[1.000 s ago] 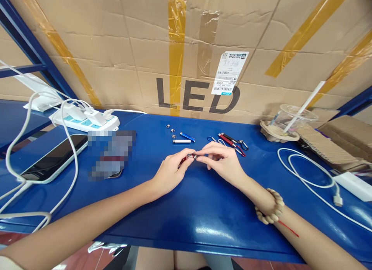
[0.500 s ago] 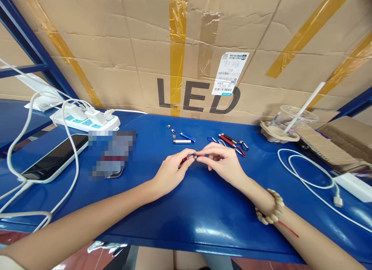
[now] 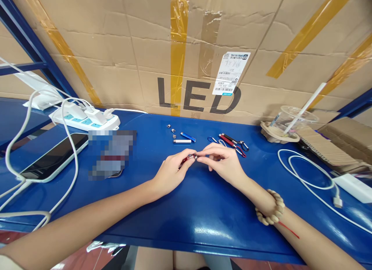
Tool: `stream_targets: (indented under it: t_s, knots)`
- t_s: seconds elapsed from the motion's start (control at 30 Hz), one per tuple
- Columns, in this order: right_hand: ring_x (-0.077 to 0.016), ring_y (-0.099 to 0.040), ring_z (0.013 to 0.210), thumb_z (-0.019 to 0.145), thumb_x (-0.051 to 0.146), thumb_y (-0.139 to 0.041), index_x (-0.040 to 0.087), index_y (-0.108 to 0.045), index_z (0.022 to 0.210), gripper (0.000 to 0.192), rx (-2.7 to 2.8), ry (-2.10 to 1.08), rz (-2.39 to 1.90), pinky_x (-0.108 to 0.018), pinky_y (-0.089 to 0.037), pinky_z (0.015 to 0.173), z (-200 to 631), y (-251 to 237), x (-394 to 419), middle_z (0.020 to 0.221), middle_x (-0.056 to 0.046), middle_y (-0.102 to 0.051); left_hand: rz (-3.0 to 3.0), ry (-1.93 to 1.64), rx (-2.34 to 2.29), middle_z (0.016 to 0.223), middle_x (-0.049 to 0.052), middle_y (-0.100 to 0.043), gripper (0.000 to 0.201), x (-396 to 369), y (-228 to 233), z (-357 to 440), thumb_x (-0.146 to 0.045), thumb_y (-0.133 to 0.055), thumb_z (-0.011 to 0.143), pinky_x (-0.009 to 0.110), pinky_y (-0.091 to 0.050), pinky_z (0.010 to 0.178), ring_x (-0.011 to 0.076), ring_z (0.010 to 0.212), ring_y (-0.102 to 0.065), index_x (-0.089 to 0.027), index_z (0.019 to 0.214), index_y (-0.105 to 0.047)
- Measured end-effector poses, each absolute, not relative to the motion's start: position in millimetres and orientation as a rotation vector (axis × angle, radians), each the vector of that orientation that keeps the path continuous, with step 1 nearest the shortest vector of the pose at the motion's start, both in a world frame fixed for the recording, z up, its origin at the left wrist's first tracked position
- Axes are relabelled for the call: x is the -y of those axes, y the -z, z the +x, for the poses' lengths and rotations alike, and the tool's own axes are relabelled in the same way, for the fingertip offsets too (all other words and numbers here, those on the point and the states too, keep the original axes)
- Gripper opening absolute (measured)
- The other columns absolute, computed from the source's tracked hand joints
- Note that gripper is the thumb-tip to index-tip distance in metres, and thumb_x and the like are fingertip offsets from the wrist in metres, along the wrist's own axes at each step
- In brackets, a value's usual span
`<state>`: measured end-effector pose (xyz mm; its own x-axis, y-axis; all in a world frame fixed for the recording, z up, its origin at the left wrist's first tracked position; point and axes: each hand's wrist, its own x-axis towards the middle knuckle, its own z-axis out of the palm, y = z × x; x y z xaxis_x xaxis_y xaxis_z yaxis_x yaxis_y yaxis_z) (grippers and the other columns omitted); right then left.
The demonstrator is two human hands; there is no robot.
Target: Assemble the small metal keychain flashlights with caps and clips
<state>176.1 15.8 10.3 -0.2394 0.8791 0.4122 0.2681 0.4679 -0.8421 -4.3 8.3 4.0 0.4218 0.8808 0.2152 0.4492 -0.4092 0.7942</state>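
L hand [image 3: 170, 173] grips red tube [image 3: 186, 160] | R hand [image 3: 222, 163] pinches its tip, tip hidden

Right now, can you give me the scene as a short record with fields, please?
left hand: left hand pinches a small red tube
right hand: right hand fingertips meet the tube's silver end
surface: blue table
behind the hands: blue tube, silver tube, small silver caps, red and black clips
left side: phone, power strip
right side: white cable, plastic cup
back: cardboard box marked LED
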Motion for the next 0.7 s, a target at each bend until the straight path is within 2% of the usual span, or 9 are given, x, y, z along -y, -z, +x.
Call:
stream_targets:
  t_s: [0.7]
  knots:
    - [-0.0053,-0.051,0.037,0.068,0.038,-0.074,0.020,-0.074,0.074,0.019,1.740,-0.803,-0.953,-0.022,-0.043,0.035,174.6,-11.6,-16.2,0.074,-0.003,-0.064,2.003,-0.833,-1.136,0.076,-0.001,-0.063,0.024,-7.8,-6.2,-4.0,-0.028,-0.040,0.091,0.020,-0.041,0.058,0.0129,0.073,-0.058,-0.024,0.105,-0.058]
